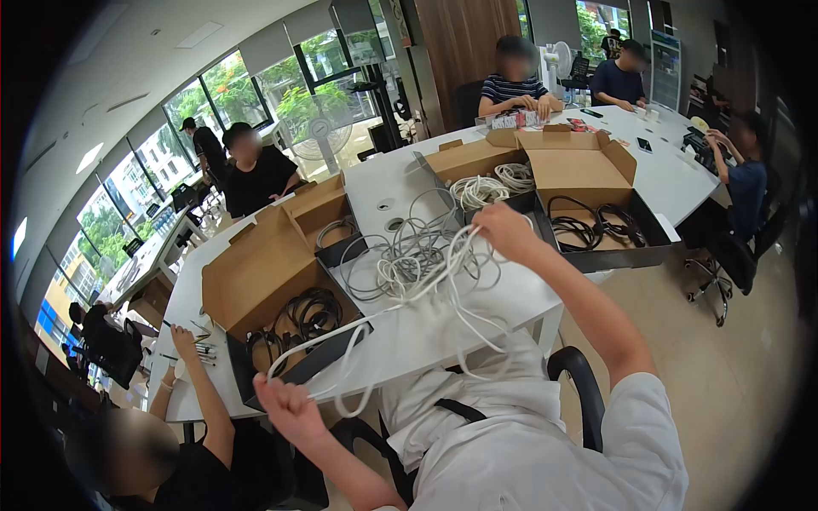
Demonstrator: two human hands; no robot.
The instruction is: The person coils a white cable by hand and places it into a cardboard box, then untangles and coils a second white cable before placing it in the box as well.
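Note:
My left hand (288, 410) is closed around a white cable (317, 342) near the table's front left, and part of it loops down past the edge. At the right, my right hand (504, 232) is raised over the table and pinches several strands of white cable, some of which hang over the front edge. Between both hands lies a tangled pile of grey and white cables (407, 260). Beside my left hand stands an open cardboard box (247, 271) with coiled black cables (308, 317). Near my right hand, another open box (438, 170) holds white cable coils (479, 192).
A box (581, 164) with black cables (596, 223) stands at the right, and one with a grey coil (336, 232) at the left. A person's arm (207, 383) reaches over pens at the left. Other people sit around the white table (379, 189).

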